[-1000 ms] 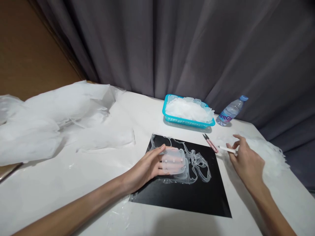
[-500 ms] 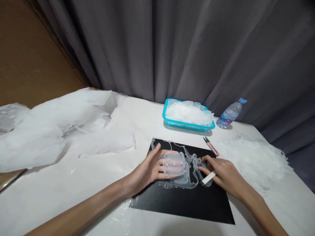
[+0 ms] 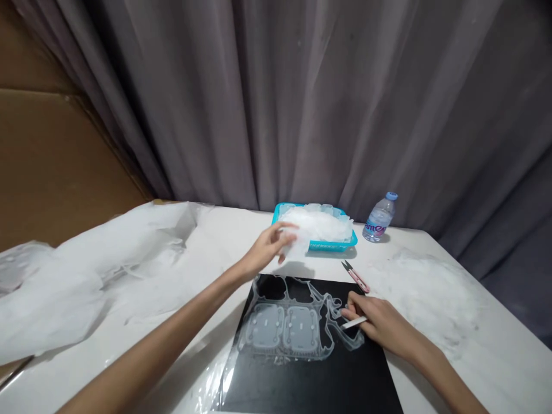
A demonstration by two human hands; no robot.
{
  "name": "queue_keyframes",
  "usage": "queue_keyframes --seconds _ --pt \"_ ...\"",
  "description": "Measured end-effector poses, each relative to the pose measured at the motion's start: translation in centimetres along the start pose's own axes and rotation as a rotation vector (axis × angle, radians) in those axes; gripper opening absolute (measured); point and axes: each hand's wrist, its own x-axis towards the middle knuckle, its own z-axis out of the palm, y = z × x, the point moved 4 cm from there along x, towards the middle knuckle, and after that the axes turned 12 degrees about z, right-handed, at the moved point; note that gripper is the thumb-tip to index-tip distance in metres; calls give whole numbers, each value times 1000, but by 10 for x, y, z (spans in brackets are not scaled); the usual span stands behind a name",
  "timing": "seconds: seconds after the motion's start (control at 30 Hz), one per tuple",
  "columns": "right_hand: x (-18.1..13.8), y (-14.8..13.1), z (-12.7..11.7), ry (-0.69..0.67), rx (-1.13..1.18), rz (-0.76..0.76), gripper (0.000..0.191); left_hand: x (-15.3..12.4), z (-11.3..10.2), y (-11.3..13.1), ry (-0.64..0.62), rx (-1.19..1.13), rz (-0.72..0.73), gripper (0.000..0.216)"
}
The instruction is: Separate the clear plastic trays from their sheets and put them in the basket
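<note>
My left hand pinches a translucent rounded plastic piece, in the air just in front of the blue basket. White translucent pieces are heaped in that basket. On the black mat lies a clear moulded plastic sheet, with two rounded panels still in it and open gaps beside them. At the sheet's right end my right hand is closed, fingers curled round a slim white stick-like tool. The tool's kind does not show. Its fingers are close to the sheet's twisted edge strips.
Pink-handled thread snips lie behind the mat. A water bottle stands at the back right. A tangled heap of clear plastic scraps is on the right. White plastic bags cover the left. A grey curtain hangs behind the table.
My left hand has moved from over the sheet up and away to the basket, carrying the plastic piece. My right hand stays beside the sheet with the white tool. The view has tilted up.
</note>
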Motion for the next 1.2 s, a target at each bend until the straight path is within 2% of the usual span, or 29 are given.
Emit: queue_keyframes --seconds 0.07,0.13,0.2,0.23,0.33,0.43,0.47,0.53,0.6,0.63,0.7,0.8,0.87,0.9,0.97,1.03,1.2 --pt "1 1 0 11 5 2 27 47 -2 4 51 51 43 38" --pt "2 0 1 15 -5 7 27 82 -7 3 114 130 60 43" --pt "1 -2 1 20 -13 8 26 96 -13 0 168 224 70 44" --pt "1 -3 0 29 -19 5 26 92 -15 -1 182 267 84 43" --pt "-1 -4 0 61 -50 -16 26 46 -13 0 131 348 151 30" --pt "1 -1 -4 145 -137 -24 32 -31 4 9 0 362 183 20" --pt "2 0 -8 222 -171 -18 37 -57 11 13 -62 361 187 20" --pt "1 1 -20 419 -191 -4 48 -103 29 21 -316 400 242 22" --pt "-4 -3 -31 576 -92 -9 53 -137 41 25 -494 432 277 27" --pt "-8 -8 -34 603 2 -19 53 -149 44 25 -551 442 287 30" --pt "-16 -20 -33 539 212 -42 58 -163 47 23 -613 456 292 38" --pt "-26 -48 -15 224 420 -96 64 -169 45 17 -650 462 268 54" --pt "-30 -64 -3 34 463 -144 53 -170 45 15 -664 448 255 61" --pt "-31 -70 2 -20 473 -155 43 -169 45 15 -667 433 254 64" --pt "-30 -74 7 -67 489 -140 25 -168 45 14 -662 395 248 68" --pt "-28 -72 9 -98 511 -100 16 -166 45 12 -656 359 231 72" --pt "-24 -62 12 -187 533 -65 12 -164 47 9 -696 346 191 76"
